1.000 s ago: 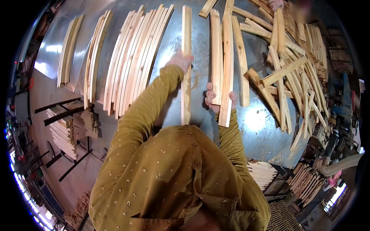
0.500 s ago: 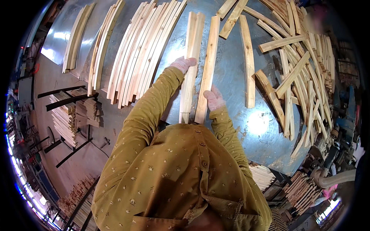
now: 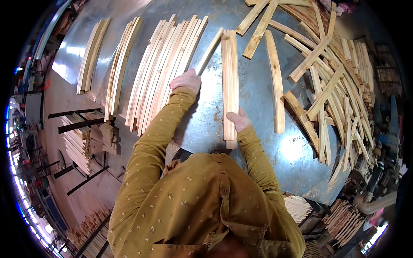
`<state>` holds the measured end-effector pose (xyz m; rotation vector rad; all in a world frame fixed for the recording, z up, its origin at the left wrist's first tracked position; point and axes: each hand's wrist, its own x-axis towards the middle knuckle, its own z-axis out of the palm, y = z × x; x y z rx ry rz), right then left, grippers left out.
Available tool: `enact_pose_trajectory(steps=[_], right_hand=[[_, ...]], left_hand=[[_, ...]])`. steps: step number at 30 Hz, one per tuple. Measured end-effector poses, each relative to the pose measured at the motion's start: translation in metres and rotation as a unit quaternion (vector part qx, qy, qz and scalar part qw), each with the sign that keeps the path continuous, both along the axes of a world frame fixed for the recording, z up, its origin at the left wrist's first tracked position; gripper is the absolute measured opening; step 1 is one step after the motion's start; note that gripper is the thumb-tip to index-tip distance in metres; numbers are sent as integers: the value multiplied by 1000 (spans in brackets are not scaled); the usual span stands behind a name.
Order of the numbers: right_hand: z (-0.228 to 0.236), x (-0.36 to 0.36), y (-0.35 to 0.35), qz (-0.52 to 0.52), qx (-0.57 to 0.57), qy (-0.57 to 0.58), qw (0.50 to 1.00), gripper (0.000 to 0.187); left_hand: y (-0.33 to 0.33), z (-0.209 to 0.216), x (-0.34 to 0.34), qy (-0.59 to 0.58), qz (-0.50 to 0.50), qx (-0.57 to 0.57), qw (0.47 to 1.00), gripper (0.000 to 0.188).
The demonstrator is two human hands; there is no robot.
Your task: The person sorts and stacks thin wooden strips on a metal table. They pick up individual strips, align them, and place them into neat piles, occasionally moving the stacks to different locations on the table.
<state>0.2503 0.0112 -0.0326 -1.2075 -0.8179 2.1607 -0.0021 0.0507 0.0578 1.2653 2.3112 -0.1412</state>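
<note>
My left hand (image 3: 186,81), in a pale glove, is closed on the near end of a wooden strip (image 3: 210,50). That strip slants away to the upper right, beside a row of light wooden strips (image 3: 165,71) lying side by side. In front of me, strips pressed together (image 3: 230,84) lie lengthwise on the metal table (image 3: 254,142). My right hand (image 3: 239,120), also in a pale glove, grips their right edge by the near end; its fingertips are partly hidden.
Two smaller groups of strips (image 3: 122,69) lie farther left. A single strip (image 3: 275,81) lies right of my right hand. Beyond it spreads a jumbled heap of strips (image 3: 327,86). A black rack (image 3: 79,124) with stacked wood stands at the table's left edge.
My left hand has moved left and toward me, now with one strip slanting from it. My right hand's strip now lies against other wood, where a gap showed before.
</note>
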Motion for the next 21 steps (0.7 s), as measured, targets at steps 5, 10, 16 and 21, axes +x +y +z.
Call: enact_pose_trajectory(steps=[5,10,16,21], right_hand=[[5,23,-3,-10,23,8,1000,64],[44,3,-15,-10,139,-68,988,58],[86,-43,-9,29,85,-328,941,76],[39,-108,-8,243,108,-403,876,81]], left_hand=[[-22,-61,-35,362,-186,332,851,53],[-49,-52,77,-503,68,243,826,73],[-53,-69,53,-470,143,127,861,80],[-109,12,-20,-556,260,195,765,82]])
